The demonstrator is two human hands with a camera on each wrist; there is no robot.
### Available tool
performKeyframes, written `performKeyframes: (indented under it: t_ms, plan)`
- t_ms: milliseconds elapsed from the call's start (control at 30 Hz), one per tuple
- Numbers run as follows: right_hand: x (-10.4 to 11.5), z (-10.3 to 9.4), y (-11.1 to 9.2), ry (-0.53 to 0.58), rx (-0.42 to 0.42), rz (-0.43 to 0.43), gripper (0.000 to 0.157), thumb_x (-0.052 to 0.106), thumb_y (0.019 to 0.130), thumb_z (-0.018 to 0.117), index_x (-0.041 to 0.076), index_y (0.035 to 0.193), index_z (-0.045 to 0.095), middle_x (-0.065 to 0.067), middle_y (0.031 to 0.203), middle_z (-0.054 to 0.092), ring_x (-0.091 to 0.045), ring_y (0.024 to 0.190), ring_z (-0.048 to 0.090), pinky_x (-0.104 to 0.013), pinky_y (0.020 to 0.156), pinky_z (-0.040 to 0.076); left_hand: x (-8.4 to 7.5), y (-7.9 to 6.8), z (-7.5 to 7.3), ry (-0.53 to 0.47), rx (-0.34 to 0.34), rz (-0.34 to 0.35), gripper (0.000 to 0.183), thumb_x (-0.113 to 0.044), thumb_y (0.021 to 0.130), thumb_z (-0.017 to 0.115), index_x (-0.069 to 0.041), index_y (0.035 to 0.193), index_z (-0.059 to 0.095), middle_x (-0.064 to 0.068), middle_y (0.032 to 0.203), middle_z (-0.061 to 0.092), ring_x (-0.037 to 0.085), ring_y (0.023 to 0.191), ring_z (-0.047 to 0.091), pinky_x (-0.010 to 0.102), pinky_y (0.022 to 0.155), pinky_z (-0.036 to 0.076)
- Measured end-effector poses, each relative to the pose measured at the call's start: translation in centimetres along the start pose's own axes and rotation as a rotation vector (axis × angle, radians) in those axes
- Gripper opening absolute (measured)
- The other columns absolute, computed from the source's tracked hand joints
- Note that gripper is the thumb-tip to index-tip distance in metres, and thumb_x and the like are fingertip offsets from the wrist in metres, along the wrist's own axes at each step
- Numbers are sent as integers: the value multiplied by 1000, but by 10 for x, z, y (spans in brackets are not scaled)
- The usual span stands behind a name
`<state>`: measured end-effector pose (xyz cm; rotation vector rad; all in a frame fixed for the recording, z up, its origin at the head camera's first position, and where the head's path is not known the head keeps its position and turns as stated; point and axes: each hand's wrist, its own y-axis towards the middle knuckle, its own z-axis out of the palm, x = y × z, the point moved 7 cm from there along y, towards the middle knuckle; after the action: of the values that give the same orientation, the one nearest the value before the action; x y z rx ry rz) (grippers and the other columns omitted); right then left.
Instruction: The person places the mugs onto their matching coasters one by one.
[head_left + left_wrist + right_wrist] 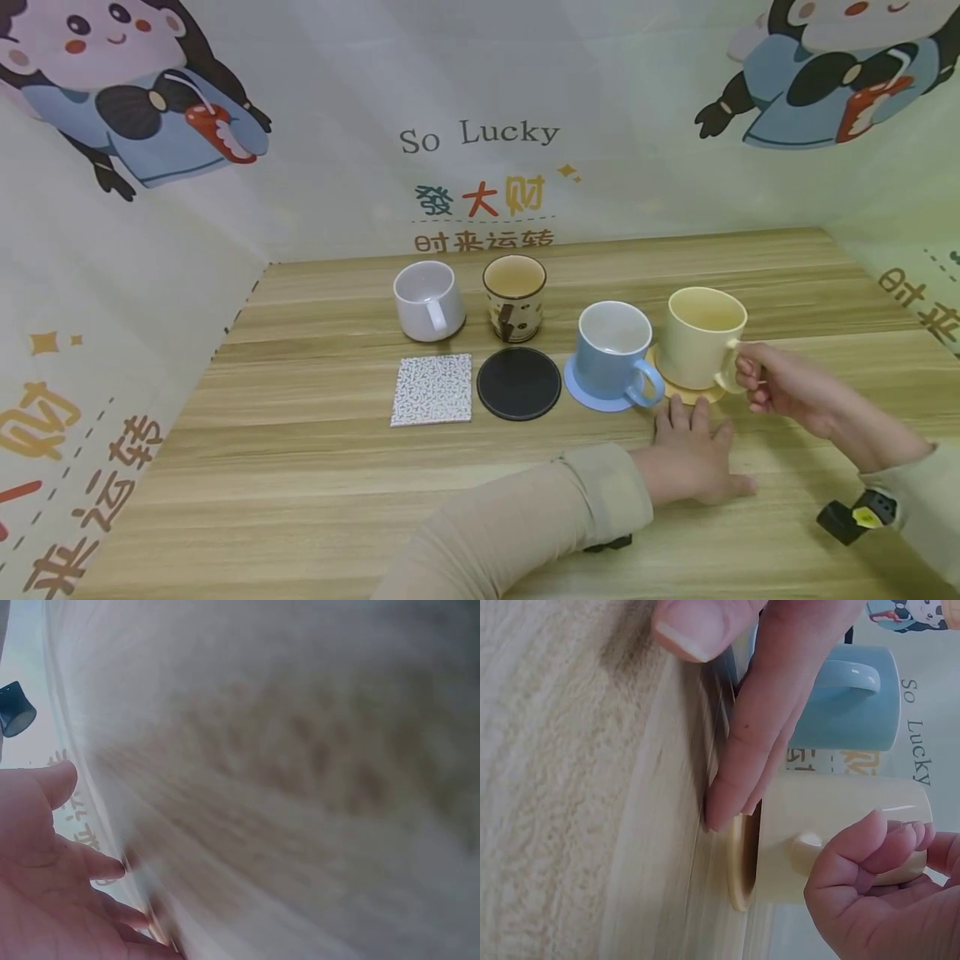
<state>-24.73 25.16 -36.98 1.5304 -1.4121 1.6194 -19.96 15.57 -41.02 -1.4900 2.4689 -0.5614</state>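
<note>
My right hand (787, 392) pinches the handle of a pale yellow mug (701, 342). The mug stands upright over a round yellow coaster (693, 395); in the right wrist view a dark line runs between its base and the coaster (742, 877). My left hand (693, 454) lies palm down with its fingers extended, fingertips at the coaster's near edge. Just left of the yellow mug, a blue mug (611, 362) sits on a round blue coaster (600, 403), its handle towards me. The left wrist view shows mainly blurred tabletop and part of the left hand (52, 877).
A white mug (420, 304) and a patterned cup (513, 304) stand farther back on the wooden table (300, 467). In front of them lie a square speckled coaster (432, 389) and a round black coaster (519, 383). Printed cloth walls (337, 125) enclose the table's back and sides.
</note>
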Motion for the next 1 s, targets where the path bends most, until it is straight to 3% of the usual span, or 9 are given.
performKeyframes:
  t_ms: [533,767,900,1000]
  plan:
    - [-7,9,-3,17,59,-46,37,30,102,23,19,71,40,9,70,42,-7,63,41,-23,62,44,-5,-8,-3,-48,4,72,68,-71,82,33,-43,142,17,-10,151,11,26,139,9,39,111,17]
    - [-11,12,-1,38,93,-74,36,28,102,22,19,72,41,9,71,43,-6,64,42,-22,63,46,-4,-7,-1,-41,6,73,68,-73,82,31,-45,141,16,-9,152,9,26,139,8,40,110,17]
    - [-12,11,-2,18,72,-61,36,30,102,22,18,75,43,8,72,44,-6,64,44,-23,63,47,-3,-9,-2,-36,0,82,68,-73,81,31,-45,142,16,-9,152,9,27,139,8,40,110,17]
    - [-12,9,-5,-30,10,-34,36,32,101,24,15,80,47,7,77,46,-6,65,48,-24,64,49,-1,-14,-4,-22,-10,105,69,-73,82,30,-44,142,16,-9,152,9,27,139,8,42,110,17]
